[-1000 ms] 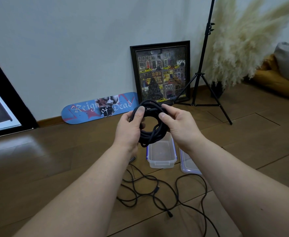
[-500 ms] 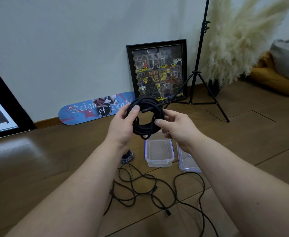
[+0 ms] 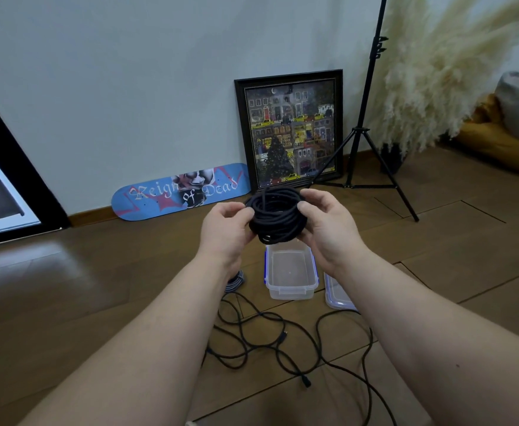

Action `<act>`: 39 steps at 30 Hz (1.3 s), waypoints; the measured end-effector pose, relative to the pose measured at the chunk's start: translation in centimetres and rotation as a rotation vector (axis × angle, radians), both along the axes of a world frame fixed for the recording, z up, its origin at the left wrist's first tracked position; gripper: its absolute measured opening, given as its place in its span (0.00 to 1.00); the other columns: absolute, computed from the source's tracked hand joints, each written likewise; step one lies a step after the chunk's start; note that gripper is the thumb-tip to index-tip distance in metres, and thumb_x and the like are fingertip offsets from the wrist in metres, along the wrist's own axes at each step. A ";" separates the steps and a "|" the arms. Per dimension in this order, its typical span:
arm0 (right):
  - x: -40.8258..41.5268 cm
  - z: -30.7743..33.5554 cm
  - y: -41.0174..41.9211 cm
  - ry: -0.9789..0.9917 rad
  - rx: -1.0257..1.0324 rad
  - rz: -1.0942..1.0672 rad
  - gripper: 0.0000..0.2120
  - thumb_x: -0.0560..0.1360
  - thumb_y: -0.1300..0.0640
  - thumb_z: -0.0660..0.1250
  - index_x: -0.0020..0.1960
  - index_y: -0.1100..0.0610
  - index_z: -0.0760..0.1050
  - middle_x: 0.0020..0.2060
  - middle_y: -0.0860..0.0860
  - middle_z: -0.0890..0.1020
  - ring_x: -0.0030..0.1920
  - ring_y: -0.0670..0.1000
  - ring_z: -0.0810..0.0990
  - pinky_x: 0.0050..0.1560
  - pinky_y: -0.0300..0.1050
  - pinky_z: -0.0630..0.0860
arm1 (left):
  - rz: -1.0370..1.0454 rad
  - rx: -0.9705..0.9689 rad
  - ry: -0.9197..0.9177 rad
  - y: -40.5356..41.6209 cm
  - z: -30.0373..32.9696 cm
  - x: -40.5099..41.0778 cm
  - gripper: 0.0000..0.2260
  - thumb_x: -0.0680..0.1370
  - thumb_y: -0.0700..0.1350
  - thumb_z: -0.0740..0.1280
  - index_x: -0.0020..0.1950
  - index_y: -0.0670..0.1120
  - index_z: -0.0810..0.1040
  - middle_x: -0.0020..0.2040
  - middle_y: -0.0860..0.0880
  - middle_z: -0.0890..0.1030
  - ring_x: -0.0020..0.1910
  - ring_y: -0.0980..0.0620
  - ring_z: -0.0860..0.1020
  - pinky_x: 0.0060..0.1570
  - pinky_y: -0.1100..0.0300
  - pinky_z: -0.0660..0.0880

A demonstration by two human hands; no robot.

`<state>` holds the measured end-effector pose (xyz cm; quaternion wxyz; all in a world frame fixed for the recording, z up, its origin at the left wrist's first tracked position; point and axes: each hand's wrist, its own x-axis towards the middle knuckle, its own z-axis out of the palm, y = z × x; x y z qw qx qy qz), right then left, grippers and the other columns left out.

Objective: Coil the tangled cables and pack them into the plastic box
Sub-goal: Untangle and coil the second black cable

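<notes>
Blue skateboard deck [image 3: 181,192] leans at the wall, left of and beyond the plastic box [image 3: 291,273], our landmark on the wooden floor [image 3: 67,302]. Nearer us and just left of the box, a small grey coiled cable [image 3: 235,281] peeks from behind our left forearm. Above the box we hold a black coiled cable [image 3: 275,215] in the air between both hands. Our left hand [image 3: 226,230] has its grip closed on the coil's left side, thumb pressed to the loops. Our right hand [image 3: 327,224] wraps its grip round the right side, fingers curled over the top. In front of the box, loose black cables [image 3: 270,345] sprawl tangled on the floor. Just right of the box lies its lid [image 3: 336,295]. Beyond the box a framed picture [image 3: 292,130] leans on the wall, with a black tripod [image 3: 364,133] farther right.
</notes>
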<state>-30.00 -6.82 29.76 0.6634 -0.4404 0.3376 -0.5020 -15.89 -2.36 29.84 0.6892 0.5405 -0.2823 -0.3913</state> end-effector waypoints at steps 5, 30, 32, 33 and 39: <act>0.2 -0.5 -0.6 -0.060 0.016 0.020 0.30 0.75 0.73 0.61 0.75 0.59 0.61 0.68 0.55 0.71 0.62 0.57 0.77 0.57 0.51 0.77 | -0.007 -0.037 -0.025 -0.1 -0.1 0.3 0.21 0.75 0.27 0.64 0.66 0.42 0.73 0.62 0.46 0.76 0.61 0.45 0.77 0.58 0.52 0.78; 1.8 -2.1 0.3 0.133 0.077 0.098 0.10 0.75 0.69 0.68 0.57 0.65 0.77 0.50 0.60 0.84 0.51 0.55 0.84 0.55 0.47 0.80 | -0.076 0.240 0.104 1.2 -0.9 2.8 0.12 0.77 0.38 0.70 0.60 0.45 0.80 0.47 0.48 0.84 0.49 0.50 0.81 0.50 0.55 0.76; 2.5 -1.7 -0.1 0.164 0.082 0.125 0.11 0.75 0.69 0.68 0.57 0.67 0.77 0.50 0.60 0.84 0.51 0.55 0.84 0.57 0.47 0.79 | -0.067 0.291 0.095 1.2 -0.6 4.0 0.15 0.76 0.39 0.71 0.63 0.46 0.79 0.51 0.46 0.84 0.53 0.49 0.81 0.49 0.54 0.76; 3.0 -1.5 -0.4 0.185 0.081 0.138 0.11 0.75 0.69 0.68 0.57 0.67 0.77 0.50 0.60 0.84 0.51 0.55 0.84 0.58 0.48 0.78 | -0.065 0.313 0.082 1.1 -0.4 4.6 0.16 0.76 0.39 0.71 0.64 0.46 0.78 0.53 0.45 0.84 0.54 0.48 0.81 0.48 0.55 0.76; 6.8 -2.8 -2.4 0.318 0.137 0.291 0.12 0.77 0.62 0.68 0.60 0.59 0.77 0.50 0.56 0.85 0.48 0.52 0.85 0.49 0.46 0.80 | -0.081 0.424 0.005 0.5 -1.0 9.2 0.16 0.77 0.40 0.71 0.64 0.46 0.77 0.48 0.47 0.84 0.44 0.52 0.82 0.45 0.59 0.77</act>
